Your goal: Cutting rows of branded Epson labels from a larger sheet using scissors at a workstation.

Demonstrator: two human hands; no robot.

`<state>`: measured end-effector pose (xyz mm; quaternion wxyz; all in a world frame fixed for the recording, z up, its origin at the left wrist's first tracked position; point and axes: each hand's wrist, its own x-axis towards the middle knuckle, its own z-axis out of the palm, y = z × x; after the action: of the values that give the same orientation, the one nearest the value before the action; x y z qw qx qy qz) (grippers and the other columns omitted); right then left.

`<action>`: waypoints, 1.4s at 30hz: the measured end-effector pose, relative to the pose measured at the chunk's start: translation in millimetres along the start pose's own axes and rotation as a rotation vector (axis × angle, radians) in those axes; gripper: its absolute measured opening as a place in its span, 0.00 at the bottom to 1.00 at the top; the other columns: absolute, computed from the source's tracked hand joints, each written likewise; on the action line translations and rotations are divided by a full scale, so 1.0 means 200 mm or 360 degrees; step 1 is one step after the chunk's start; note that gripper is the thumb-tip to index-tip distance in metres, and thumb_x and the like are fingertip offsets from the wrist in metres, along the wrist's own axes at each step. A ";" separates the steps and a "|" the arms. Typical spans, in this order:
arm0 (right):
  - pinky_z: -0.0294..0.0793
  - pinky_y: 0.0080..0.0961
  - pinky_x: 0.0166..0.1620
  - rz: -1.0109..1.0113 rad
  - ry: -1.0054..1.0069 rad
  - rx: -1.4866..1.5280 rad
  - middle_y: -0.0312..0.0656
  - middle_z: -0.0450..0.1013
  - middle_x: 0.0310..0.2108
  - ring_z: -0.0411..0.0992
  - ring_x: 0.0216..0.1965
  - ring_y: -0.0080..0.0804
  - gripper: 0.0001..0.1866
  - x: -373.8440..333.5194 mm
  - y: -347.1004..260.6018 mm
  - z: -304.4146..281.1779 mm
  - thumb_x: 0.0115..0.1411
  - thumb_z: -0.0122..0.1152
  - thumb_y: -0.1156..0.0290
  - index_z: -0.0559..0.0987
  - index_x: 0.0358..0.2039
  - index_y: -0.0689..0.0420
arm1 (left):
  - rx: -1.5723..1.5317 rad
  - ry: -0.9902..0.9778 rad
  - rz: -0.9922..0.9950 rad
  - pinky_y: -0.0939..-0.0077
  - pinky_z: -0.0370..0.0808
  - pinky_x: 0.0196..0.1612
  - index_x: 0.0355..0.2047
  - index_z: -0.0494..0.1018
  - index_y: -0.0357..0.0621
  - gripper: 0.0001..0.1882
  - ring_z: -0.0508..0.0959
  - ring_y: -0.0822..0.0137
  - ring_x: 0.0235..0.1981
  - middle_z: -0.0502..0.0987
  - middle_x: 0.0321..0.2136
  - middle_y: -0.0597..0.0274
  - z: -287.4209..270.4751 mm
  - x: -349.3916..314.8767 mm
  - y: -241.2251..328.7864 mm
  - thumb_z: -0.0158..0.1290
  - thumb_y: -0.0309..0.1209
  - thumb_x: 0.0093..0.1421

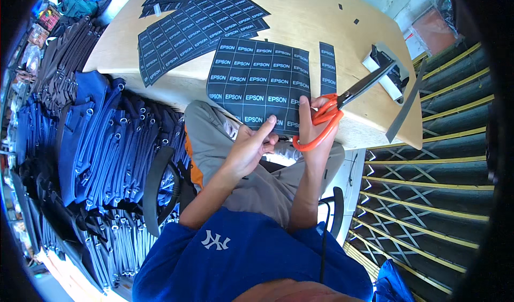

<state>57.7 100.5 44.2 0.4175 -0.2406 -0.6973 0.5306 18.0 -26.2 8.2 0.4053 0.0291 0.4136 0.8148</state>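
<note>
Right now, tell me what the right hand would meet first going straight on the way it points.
Probably the strip on the table, just ahead of the right hand; depth is unclear, so it might pass above.

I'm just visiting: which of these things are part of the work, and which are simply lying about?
Likely part of it:
black printed sheet, in left hand and right hand
orange-handled scissors, also in right hand
matching narrow strip
overlapping matching sheets

Seemingly lying about:
open white box
long dark strip
stacked blue fabric items
</note>
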 end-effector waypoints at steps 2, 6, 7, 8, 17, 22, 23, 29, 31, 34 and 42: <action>0.58 0.14 0.20 0.0059 -0.0167 -0.0079 0.35 0.66 0.19 0.59 0.17 0.13 0.10 -0.03 -0.01 -0.05 0.55 0.60 0.74 0.66 0.28 0.61 | -0.0033 0.0161 0.0033 0.86 0.62 0.18 0.28 0.70 0.43 0.11 0.66 0.79 0.16 0.70 0.15 0.67 0.06 -0.01 0.01 0.53 0.38 0.58; 0.63 0.17 0.21 0.0035 -0.0135 -0.0267 0.37 0.68 0.19 0.66 0.18 0.18 0.10 -0.09 -0.02 -0.20 0.55 0.59 0.74 0.67 0.32 0.61 | 0.0040 0.0221 0.0233 0.87 0.66 0.18 0.28 0.70 0.44 0.10 0.69 0.79 0.15 0.71 0.16 0.68 0.02 0.02 -0.03 0.54 0.38 0.57; 0.63 0.17 0.21 0.0032 -0.0145 -0.0274 0.37 0.68 0.19 0.66 0.18 0.18 0.10 -0.11 -0.01 -0.24 0.55 0.59 0.74 0.67 0.32 0.61 | 0.0068 0.0294 0.0241 0.86 0.69 0.20 0.29 0.71 0.43 0.10 0.71 0.79 0.17 0.72 0.18 0.67 0.02 0.02 -0.03 0.55 0.36 0.57; 0.65 0.18 0.24 0.0017 -0.0225 -0.0374 0.38 0.69 0.21 0.67 0.20 0.20 0.12 -0.13 -0.01 -0.28 0.54 0.60 0.74 0.67 0.34 0.62 | 0.0092 0.0368 0.0247 0.86 0.71 0.22 0.29 0.71 0.43 0.09 0.73 0.78 0.18 0.73 0.19 0.67 0.01 0.02 -0.03 0.55 0.35 0.57; 0.67 0.19 0.36 0.1019 -0.0871 0.0033 0.40 0.66 0.34 0.66 0.32 0.24 0.30 -0.54 0.25 -0.52 0.47 0.64 0.72 0.61 0.48 0.63 | 0.0058 0.0349 0.0228 0.88 0.68 0.24 0.32 0.72 0.38 0.06 0.74 0.77 0.24 0.75 0.26 0.65 -0.02 0.07 -0.06 0.55 0.26 0.55; 0.65 0.23 0.32 0.1105 -0.1330 -0.0039 0.37 0.63 0.29 0.63 0.29 0.24 0.16 -0.78 0.26 -0.56 0.52 0.54 0.72 0.63 0.40 0.60 | 0.0090 0.0329 0.0402 0.87 0.69 0.22 0.30 0.73 0.40 0.07 0.74 0.78 0.21 0.75 0.22 0.66 -0.02 0.08 -0.07 0.59 0.29 0.53; 0.64 0.23 0.31 0.1206 -0.1383 0.0246 0.37 0.62 0.27 0.62 0.28 0.24 0.12 -0.81 0.27 -0.57 0.53 0.51 0.72 0.63 0.37 0.59 | 0.0087 0.0334 0.0389 0.87 0.69 0.22 0.30 0.73 0.40 0.07 0.74 0.78 0.21 0.75 0.22 0.66 -0.02 0.08 -0.07 0.59 0.29 0.53; 0.51 0.12 0.26 0.1337 -0.1434 0.0521 0.30 0.50 0.26 0.50 0.24 0.15 0.25 -0.81 0.24 -0.50 0.56 0.49 0.44 0.57 0.33 0.53 | 0.0123 0.0327 0.0348 0.86 0.67 0.24 0.32 0.73 0.39 0.05 0.74 0.77 0.23 0.75 0.25 0.65 0.00 0.06 -0.06 0.56 0.24 0.54; 0.51 0.12 0.26 0.1325 -0.1404 0.0522 0.30 0.51 0.26 0.50 0.24 0.15 0.26 -0.75 0.19 -0.45 0.55 0.49 0.42 0.57 0.33 0.53 | 0.0158 0.0351 0.0372 0.86 0.68 0.24 0.31 0.74 0.38 0.05 0.74 0.76 0.23 0.76 0.25 0.64 0.00 0.05 -0.06 0.57 0.23 0.53; 0.51 0.12 0.26 0.1278 -0.1374 0.0629 0.29 0.51 0.26 0.50 0.24 0.14 0.28 -0.71 0.22 -0.41 0.54 0.50 0.40 0.58 0.34 0.53 | 0.0125 0.0356 0.0394 0.86 0.69 0.24 0.31 0.74 0.37 0.05 0.75 0.76 0.23 0.77 0.26 0.62 -0.01 0.04 -0.08 0.57 0.22 0.52; 0.58 0.16 0.26 0.1347 -0.1339 0.0683 0.32 0.55 0.26 0.56 0.25 0.17 0.31 -0.66 0.21 -0.37 0.56 0.42 0.36 0.60 0.36 0.57 | 0.0117 0.0374 0.0383 0.85 0.72 0.26 0.32 0.74 0.36 0.06 0.76 0.75 0.23 0.77 0.26 0.60 0.00 0.04 -0.11 0.57 0.21 0.52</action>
<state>186.7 50.7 -32.6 -0.0994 -0.1774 -0.5244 0.8268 26.7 -13.2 -8.2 0.2525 -0.0023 0.4811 0.8395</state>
